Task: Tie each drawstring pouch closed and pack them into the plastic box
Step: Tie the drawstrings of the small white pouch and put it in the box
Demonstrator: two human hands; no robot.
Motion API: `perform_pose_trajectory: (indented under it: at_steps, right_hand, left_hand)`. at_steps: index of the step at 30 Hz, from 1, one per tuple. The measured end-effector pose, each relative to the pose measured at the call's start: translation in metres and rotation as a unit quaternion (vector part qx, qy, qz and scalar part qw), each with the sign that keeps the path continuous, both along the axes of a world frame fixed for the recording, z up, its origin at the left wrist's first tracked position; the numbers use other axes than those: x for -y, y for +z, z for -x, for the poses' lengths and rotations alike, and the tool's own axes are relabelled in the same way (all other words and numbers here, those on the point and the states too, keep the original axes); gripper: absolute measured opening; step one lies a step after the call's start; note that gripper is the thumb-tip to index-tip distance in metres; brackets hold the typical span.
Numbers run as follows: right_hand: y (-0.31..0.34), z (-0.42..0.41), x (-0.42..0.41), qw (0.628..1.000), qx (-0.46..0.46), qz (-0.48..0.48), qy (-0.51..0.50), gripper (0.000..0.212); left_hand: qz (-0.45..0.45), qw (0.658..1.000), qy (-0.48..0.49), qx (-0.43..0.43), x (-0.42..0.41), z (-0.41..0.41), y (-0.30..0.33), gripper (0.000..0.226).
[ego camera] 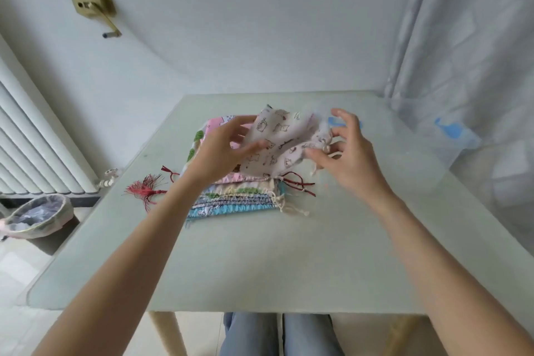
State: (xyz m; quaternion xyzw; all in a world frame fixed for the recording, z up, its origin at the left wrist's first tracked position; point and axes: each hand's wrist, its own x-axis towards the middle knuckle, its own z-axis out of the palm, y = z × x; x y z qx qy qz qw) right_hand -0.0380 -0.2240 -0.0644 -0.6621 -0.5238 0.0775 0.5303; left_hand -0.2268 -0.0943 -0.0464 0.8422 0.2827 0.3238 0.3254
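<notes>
Beige cartoon-print pouch (284,140), red tassel (146,189)

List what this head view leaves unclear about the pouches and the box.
- Held pouch: its mouth and cord at the right hand are motion-blurred; tied or not, unclear.
- Stack of pouches: count and upper faces hidden under the left hand and pouch.
- Plastic box: transparent, contents unreadable.

Both hands up over table: L hand (222,150) pinching, R hand (344,153) fingers curled, pinching.

Bare forearms, no sleeves visible; light blue trousers (277,335), probably jeans, under table.
</notes>
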Motion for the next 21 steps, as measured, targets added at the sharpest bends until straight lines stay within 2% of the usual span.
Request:
perform_pose_trajectory:
  at_steps: [3,6,9,12,15,17,19,21]
  right_hand:
    - [0.037,-0.056,0.004,0.999,0.018,-0.017,-0.030,0.052]
    - [0.060,-0.116,0.007,0.991,0.072,-0.008,-0.112,0.043]
    - [0.065,-0.163,0.009,0.972,0.146,0.065,-0.174,0.044]
    - [0.058,-0.193,0.003,0.955,0.186,0.163,-0.163,0.045]
    - [0.048,-0.206,-0.003,0.933,0.196,0.267,-0.140,0.051]
    - [0.041,-0.211,-0.007,0.922,0.178,0.325,-0.110,0.057]
    - [0.035,-0.212,-0.010,0.907,0.167,0.379,-0.076,0.059]
    - [0.032,-0.210,-0.010,0.897,0.199,0.388,-0.076,0.054]
  left_hand:
    - [0.055,0.994,-0.034,0.083,0.003,-0.058,0.028,0.038]
    - [0.010,0.993,-0.008,0.115,0.001,-0.131,0.039,0.038]
    - [-0.081,0.996,0.013,0.034,0.001,-0.195,0.037,0.044]
    - [-0.142,0.985,0.039,-0.090,-0.006,-0.229,0.029,0.048]
    - [-0.242,0.936,0.062,-0.248,-0.012,-0.244,0.021,0.057]
    - [-0.285,0.900,0.064,-0.325,-0.014,-0.248,0.017,0.061]
    - [-0.313,0.878,0.068,-0.357,-0.016,-0.249,0.014,0.060]
    - [-0.332,0.884,0.072,-0.321,-0.017,-0.246,0.012,0.052]
